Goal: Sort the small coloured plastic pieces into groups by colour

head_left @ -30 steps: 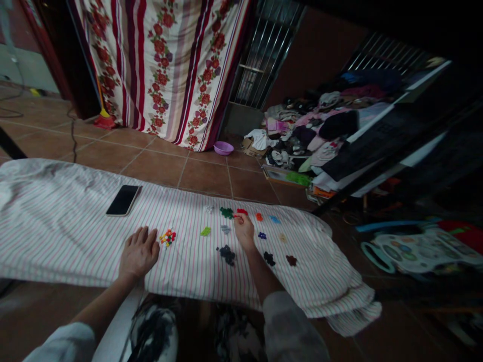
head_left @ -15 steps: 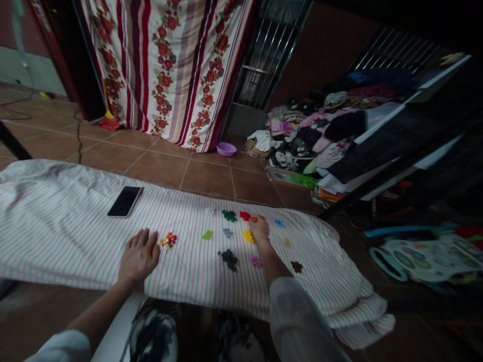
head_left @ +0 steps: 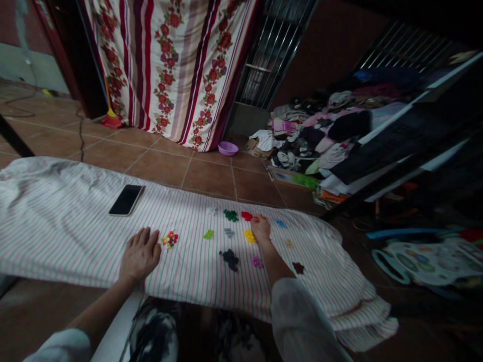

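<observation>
My left hand (head_left: 141, 254) lies flat on the striped cloth (head_left: 90, 241), fingers stretched out, beside a mixed pile of small red, orange, yellow, green and white pieces (head_left: 169, 240). My right hand (head_left: 260, 229) is closed, fingertips down at the red pile (head_left: 247, 216); whatever they hold is hidden. Just left of that hand is a yellow pile (head_left: 249, 236). Other small piles sit around: dark green (head_left: 231, 215), white (head_left: 213, 211), lime green (head_left: 208, 234), grey (head_left: 229, 233), black (head_left: 230, 259), purple (head_left: 256, 262), blue (head_left: 280, 223), beige (head_left: 289, 243) and dark brown (head_left: 298, 268).
A phone (head_left: 126, 200) rests on the cloth, beyond my left hand. Past the far edge lies a tiled floor (head_left: 206, 176) with a purple basin (head_left: 228, 148). A floral curtain (head_left: 166, 70) hangs behind, and heaped clothes (head_left: 309, 128) are at the back right.
The view has shifted slightly. My right hand stays at the red pile with its fingers closed, and my left hand keeps its place on the cloth.
</observation>
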Tool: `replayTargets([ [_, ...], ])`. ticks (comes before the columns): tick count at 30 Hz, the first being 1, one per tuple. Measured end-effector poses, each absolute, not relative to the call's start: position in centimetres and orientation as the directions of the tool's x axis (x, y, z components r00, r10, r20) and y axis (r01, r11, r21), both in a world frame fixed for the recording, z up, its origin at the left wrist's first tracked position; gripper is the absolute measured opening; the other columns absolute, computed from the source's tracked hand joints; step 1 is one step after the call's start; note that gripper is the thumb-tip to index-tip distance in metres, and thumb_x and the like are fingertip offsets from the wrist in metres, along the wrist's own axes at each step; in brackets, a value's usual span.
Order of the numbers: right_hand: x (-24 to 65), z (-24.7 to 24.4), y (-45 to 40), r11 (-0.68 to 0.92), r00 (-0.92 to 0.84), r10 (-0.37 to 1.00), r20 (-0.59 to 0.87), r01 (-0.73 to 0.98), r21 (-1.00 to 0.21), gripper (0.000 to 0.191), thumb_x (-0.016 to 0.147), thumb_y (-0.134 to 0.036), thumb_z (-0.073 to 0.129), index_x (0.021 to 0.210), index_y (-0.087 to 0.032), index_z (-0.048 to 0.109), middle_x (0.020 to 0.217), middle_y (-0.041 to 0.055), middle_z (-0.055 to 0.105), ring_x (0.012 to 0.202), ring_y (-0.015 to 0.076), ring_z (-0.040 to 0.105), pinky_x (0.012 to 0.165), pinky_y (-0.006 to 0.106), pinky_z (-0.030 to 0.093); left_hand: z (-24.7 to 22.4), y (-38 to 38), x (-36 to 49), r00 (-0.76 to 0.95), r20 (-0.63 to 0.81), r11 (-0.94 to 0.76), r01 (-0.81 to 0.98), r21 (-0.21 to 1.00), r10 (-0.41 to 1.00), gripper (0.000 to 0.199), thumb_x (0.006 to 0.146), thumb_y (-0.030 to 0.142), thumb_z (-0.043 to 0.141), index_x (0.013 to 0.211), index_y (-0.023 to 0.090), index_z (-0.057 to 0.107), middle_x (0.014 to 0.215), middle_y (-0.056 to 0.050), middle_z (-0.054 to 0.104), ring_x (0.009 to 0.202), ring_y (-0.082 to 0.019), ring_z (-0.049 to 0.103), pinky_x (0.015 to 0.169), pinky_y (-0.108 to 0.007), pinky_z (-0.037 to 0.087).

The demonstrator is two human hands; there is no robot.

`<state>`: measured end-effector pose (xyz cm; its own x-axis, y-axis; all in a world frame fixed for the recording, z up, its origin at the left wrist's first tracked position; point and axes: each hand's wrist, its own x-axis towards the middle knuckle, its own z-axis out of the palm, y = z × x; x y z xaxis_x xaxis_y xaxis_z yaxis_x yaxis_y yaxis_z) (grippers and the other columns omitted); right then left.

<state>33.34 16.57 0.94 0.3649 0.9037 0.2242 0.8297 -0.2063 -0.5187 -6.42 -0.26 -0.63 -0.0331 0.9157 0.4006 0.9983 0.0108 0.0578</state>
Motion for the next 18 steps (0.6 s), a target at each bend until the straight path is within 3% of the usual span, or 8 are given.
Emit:
replayTargets([
  [7, 33.0, 1.2, 15.5, -0.209, 0.361, 0.909, 0.210, 0.829, -0.518, 0.033, 0.077, -0.019, 0.044, 0.096, -0.017, 0.070, 0.092, 0.0078, 0.070, 0.086, 0.0189, 0.063, 0.079, 0.027, 0.046, -0.8, -0.3, -6.5, -0.029, 0.381, 0.019, 0.999, 0.032, 0.924, 0.043, 0.086, 0.034, 0.038, 0.121, 0.017, 0.057, 0.127, -0.016, 0.055, 0.122, -0.029, 0.046, 0.099, -0.044, 0.036],
  [14, 29.3, 1.3, 14.2, -0.011, 0.247, 0.934, 0.257, 0.742, -0.671, 0.031, 0.077, -0.027, 0.045, 0.095, -0.017, 0.068, 0.090, 0.0077, 0.071, 0.081, 0.0187, 0.064, 0.077, 0.029, 0.049, -0.6, -0.3, -6.5, -0.025, 0.355, 0.022, 1.000, 0.011, 0.935, 0.044, 0.088, 0.033, 0.038, 0.125, 0.019, 0.056, 0.131, -0.017, 0.054, 0.123, -0.030, 0.046, 0.099, -0.044, 0.037],
  [18, 26.1, 1.2, 13.4, 0.143, 0.125, 0.940, 0.317, 0.701, -0.698, 0.029, 0.078, -0.030, 0.046, 0.092, -0.019, 0.068, 0.085, 0.0058, 0.070, 0.077, 0.0181, 0.064, 0.073, 0.029, 0.050, -0.5, -0.3, -6.5, -0.026, 0.343, 0.030, 1.000, -0.007, 0.939, 0.045, 0.088, 0.033, 0.038, 0.127, 0.019, 0.055, 0.133, -0.016, 0.053, 0.124, -0.030, 0.047, 0.099, -0.044, 0.037],
])
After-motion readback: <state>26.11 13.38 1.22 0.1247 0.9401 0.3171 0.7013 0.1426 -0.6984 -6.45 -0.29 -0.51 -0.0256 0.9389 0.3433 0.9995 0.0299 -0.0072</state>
